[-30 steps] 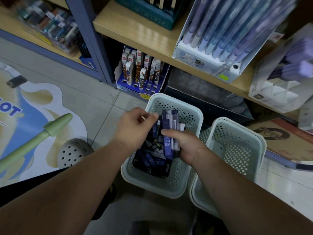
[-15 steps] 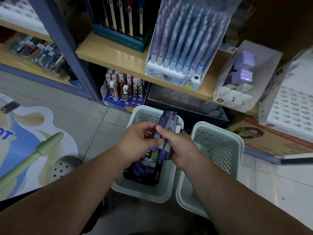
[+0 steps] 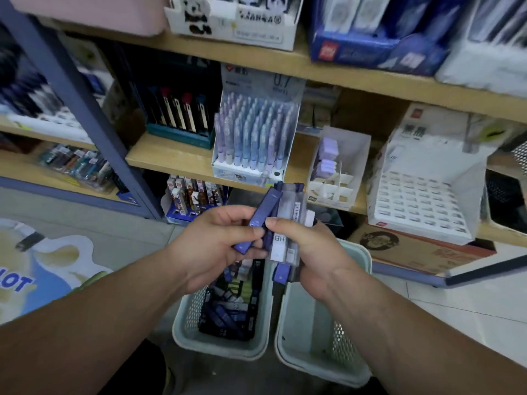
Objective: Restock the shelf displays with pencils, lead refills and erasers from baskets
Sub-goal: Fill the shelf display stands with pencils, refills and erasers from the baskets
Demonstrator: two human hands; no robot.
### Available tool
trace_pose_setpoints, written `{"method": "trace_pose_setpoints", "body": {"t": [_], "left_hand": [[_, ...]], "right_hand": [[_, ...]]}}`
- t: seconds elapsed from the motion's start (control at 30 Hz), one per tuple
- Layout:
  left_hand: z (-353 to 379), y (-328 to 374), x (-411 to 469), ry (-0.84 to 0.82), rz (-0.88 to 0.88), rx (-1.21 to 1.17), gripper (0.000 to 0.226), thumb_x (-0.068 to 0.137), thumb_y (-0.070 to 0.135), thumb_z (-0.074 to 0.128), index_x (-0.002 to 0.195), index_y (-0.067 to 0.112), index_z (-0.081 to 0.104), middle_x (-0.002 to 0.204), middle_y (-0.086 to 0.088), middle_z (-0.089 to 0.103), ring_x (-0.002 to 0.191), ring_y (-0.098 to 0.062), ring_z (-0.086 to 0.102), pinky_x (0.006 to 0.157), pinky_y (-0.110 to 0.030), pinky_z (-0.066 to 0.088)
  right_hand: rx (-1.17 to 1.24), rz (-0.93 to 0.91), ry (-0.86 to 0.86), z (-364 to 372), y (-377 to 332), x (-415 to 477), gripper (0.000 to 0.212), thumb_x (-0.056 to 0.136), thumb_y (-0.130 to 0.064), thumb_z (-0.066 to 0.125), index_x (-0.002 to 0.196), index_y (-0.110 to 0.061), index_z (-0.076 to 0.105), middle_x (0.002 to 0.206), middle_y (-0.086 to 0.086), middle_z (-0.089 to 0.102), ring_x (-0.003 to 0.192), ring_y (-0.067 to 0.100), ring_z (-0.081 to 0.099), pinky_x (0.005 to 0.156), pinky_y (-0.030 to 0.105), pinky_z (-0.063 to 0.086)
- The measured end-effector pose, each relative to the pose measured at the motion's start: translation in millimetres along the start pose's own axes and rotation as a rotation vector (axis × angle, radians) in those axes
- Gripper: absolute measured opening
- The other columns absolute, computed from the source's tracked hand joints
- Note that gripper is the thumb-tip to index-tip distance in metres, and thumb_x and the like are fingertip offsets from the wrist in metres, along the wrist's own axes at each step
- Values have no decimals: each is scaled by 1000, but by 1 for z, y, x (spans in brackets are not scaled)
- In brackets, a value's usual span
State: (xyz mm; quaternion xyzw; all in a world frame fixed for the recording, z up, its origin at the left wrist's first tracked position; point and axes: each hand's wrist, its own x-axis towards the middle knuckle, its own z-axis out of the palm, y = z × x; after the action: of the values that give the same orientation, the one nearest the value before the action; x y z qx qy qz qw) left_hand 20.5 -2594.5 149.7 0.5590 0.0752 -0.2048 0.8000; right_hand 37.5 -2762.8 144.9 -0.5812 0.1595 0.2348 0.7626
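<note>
Head view shows two hands holding lead refill cases (image 3: 286, 223) just above two baskets. The left hand (image 3: 216, 246) pinches one dark blue case (image 3: 263, 216) between thumb and fingers. The right hand (image 3: 316, 252) curls round a bunch of cases (image 3: 291, 206), some blue and some clear. They overlap too much to count. One says HB. The dark blue case touches the bunch.

The left basket (image 3: 216, 347) and the right basket (image 3: 322, 366) stand side by side on the floor. The left basket has many more cases piled in it.

Behind them, on the wooden shelf (image 3: 171, 158), stands one box of pale pencils (image 3: 251, 143) in rows. Just to its right, a white box (image 3: 339, 178) holds two purple blocks (image 3: 329, 148). Further right sits one white tray (image 3: 422, 195).
</note>
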Motion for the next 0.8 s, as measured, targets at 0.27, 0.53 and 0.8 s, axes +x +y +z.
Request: {"method": "trace_pose_setpoints", "body": {"t": [0.27,0.53,0.8], "left_hand": [[91,8,-22,6,-23,-63,25,97,4,55,115,-8,66,80,-16,61,64,-20,56,76,-42,62],[137,15,-5,104,83,206,13,101,10,54,102,6,66,72,-9,62,47,-15,40,51,-26,39],[161,8,72,358,163,298,5,93,10,67,89,9,66,64,-11,60,43,-15,43,43,-25,42]], "right_hand": [[-90,-108,83,-51,-43,-64,19,74,-7,75,91,1,74,75,18,71,64,30,65,61,37,54],[22,-156,226,-98,-70,-62,33,72,-7,77,104,2,72,93,24,75,72,32,69,70,47,58],[78,-68,320,-179,-86,-31,31,77,-4,77,107,-2,71,85,18,76,65,28,70,59,37,57]]}}
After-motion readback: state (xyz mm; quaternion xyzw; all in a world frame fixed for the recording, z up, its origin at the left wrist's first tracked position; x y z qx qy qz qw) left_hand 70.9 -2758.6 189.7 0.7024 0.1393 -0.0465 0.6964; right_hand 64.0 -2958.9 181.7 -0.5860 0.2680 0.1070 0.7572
